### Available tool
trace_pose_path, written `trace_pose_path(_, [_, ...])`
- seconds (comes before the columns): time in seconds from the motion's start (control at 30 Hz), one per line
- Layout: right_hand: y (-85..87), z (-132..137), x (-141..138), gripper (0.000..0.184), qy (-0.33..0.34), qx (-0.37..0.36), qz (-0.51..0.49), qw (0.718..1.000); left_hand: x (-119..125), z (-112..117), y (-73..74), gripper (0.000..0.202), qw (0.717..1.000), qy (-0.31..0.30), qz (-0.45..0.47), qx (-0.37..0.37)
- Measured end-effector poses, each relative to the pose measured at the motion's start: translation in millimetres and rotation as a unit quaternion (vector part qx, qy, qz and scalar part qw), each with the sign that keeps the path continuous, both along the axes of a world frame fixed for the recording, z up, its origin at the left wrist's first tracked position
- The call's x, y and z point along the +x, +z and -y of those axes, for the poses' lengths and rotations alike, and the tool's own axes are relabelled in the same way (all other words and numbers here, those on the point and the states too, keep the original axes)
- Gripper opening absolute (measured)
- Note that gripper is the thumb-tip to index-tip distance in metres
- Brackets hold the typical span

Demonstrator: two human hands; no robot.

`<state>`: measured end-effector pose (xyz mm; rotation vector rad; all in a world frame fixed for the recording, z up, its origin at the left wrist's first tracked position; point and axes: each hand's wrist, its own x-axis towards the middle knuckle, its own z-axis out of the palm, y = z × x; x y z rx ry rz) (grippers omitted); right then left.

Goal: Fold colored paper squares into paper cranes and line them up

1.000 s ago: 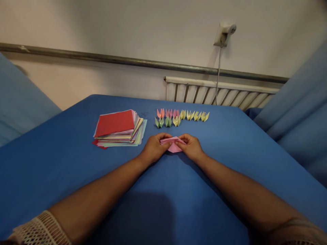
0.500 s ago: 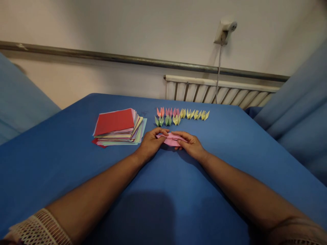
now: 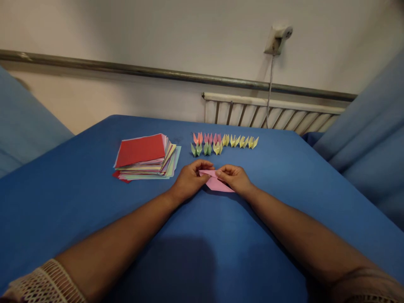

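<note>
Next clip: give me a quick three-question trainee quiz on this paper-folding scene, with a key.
1. True or false: the left hand and the right hand both grip the pink paper.
2. The top sheet of the paper stack is: A green, B red, C yellow.
3. Fill in: the folded paper pieces lie to the person's ___ of the paper stack.
Key: 1 true; 2 B; 3 right.
</note>
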<state>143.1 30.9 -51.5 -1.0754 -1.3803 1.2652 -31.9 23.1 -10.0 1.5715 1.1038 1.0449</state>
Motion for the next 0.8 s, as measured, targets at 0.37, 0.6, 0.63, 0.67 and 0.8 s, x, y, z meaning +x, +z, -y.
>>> trace_pose_path(0.37, [-0.4, 2.2, -1.0, 0.029, -0.008, -0.013, -0.029, 0.999, -0.8, -1.9, 4.1, 0.02, 0.992, 0.04, 0.069, -0.101])
trace_pose_path(0.6, [5.8, -0.1, 0.4, 0.033, -0.019, -0.05, -0.068, 0.996, -1.8, -1.6, 4.3, 0.037, 0.973, -0.023, 0.17, -0.157])
trace_pose_path(0.63, [7.1, -0.2, 1.0, 0.034, -0.024, -0.054, -0.079, 0.995, -2.4, -1.3, 4.7, 0.037, 0.967, -0.052, 0.184, -0.169])
trace_pose_path(0.67, [8.3, -0.3, 1.7, 0.035, -0.029, -0.058, -0.093, 0.994, -3.2, -1.1, 5.1, 0.038, 0.962, -0.079, 0.192, -0.179])
trace_pose_path(0.8, [10.2, -0.1, 3.5, 0.036, -0.042, -0.071, -0.15, 0.985, -6.0, -1.0, 5.3, 0.038, 0.951, -0.132, 0.192, -0.203])
